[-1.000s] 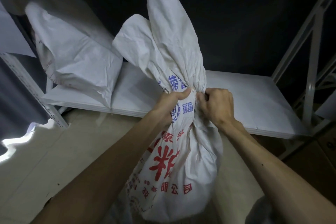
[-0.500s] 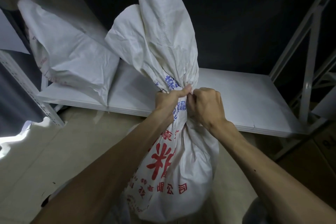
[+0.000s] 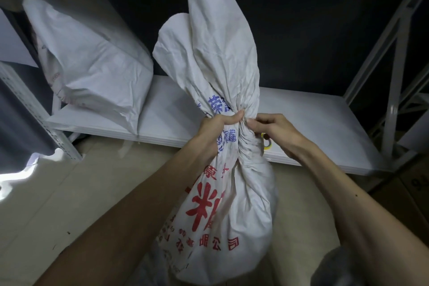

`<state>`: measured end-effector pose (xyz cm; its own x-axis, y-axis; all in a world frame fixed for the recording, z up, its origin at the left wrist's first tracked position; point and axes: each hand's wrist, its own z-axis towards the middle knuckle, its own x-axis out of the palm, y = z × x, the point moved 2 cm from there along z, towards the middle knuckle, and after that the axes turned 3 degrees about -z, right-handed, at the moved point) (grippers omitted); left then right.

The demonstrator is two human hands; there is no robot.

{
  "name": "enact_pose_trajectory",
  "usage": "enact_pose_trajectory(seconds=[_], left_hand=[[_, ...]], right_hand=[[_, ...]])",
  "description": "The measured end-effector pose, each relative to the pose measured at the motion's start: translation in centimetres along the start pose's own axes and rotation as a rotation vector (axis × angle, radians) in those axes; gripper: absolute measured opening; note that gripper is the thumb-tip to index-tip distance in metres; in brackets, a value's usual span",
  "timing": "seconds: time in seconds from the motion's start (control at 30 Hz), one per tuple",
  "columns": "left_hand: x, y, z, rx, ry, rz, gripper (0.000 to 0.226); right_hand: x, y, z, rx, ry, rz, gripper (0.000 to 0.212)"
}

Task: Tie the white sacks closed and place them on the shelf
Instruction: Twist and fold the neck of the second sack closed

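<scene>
A white sack [image 3: 234,204] with red and blue printed characters stands on the floor in front of me, its neck gathered and its loose top sticking up. My left hand [image 3: 216,127] is clenched around the gathered neck. My right hand [image 3: 276,132] pinches the neck from the right side, fingers partly spread. A small yellow ring [image 3: 267,143] shows just below my right hand; whether the hand holds it is unclear. A second white sack [image 3: 92,60] leans at the left end of the white shelf board [image 3: 325,127].
The shelf has grey metal uprights: a perforated post [image 3: 39,118] at left and braced posts [image 3: 394,90] at right. Behind the shelf is a dark backing. Pale floor tiles [image 3: 81,204] lie below. A cardboard box [image 3: 415,188] sits at lower right.
My right hand has loosened from a fist beside the left hand and shifted rightward around the neck. The yellow ring has come into sight. The view has shifted slightly.
</scene>
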<state>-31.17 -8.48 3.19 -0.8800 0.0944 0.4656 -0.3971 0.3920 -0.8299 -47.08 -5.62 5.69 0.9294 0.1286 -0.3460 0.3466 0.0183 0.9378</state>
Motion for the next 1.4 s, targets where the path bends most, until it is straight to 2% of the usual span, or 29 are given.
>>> enact_pose_trajectory(seconds=[0.1,0.23,0.5,0.57,0.63,0.7,0.8,0.9,0.97,1.07,1.13,1.2,1.3,1.4], left_hand=[[-0.3,-0.2,0.2,0.037,0.012,0.028,0.053],[-0.4,-0.6,-0.1,0.127,-0.092,0.122,0.046],[-0.9,-1.4,-0.3,0.114,-0.092,0.212,0.041],[-1.2,-1.3,-0.5,0.088,-0.116,0.204,0.037],[-1.4,-1.1,-0.7,0.082,-0.137,0.192,0.032],[-1.5,-1.0,-0.9,0.078,-0.150,0.184,0.032],[-1.8,-1.1,-1.1,0.065,-0.139,0.131,0.046],[-1.5,-0.9,-1.0,0.083,-0.158,0.118,0.046],[-1.0,-0.6,-0.7,0.111,-0.180,0.121,0.042],[-0.2,-0.3,-0.1,0.166,-0.201,0.165,0.034],[0.1,-0.2,0.2,0.216,-0.229,0.204,0.033],[0.3,-0.3,0.3,0.250,-0.250,0.215,0.035],[0.5,-0.5,0.1,0.247,-0.263,0.157,0.033],[0.5,-0.3,-0.1,0.203,-0.200,0.114,0.036]], right_hand=[[0.9,-0.1,0.1,-0.009,0.014,0.039,0.041],[1.2,0.1,0.0,0.043,0.034,0.031,0.042],[1.7,0.0,0.4,-0.017,-0.225,-0.150,0.056],[1.9,0.3,0.2,-0.088,-0.313,-0.386,0.060],[2.2,0.7,-0.1,-0.234,-0.459,-0.822,0.057],[3.4,1.3,-0.4,-0.376,-0.506,-1.155,0.056],[5.1,1.5,-0.4,-0.476,-0.541,-1.315,0.052],[5.4,1.1,-0.5,-0.486,-0.613,-1.371,0.044],[5.3,1.1,-0.7,-0.504,-0.634,-1.356,0.040],[5.3,1.3,-1.2,-0.488,-0.571,-1.264,0.038],[4.9,1.2,-1.2,-0.323,-0.484,-1.019,0.041],[3.5,0.5,-0.9,-0.160,-0.325,-0.666,0.048],[0.9,0.6,-0.8,-0.082,-0.101,-0.133,0.040],[0.1,-0.2,-0.4,-0.003,0.125,0.114,0.028]])
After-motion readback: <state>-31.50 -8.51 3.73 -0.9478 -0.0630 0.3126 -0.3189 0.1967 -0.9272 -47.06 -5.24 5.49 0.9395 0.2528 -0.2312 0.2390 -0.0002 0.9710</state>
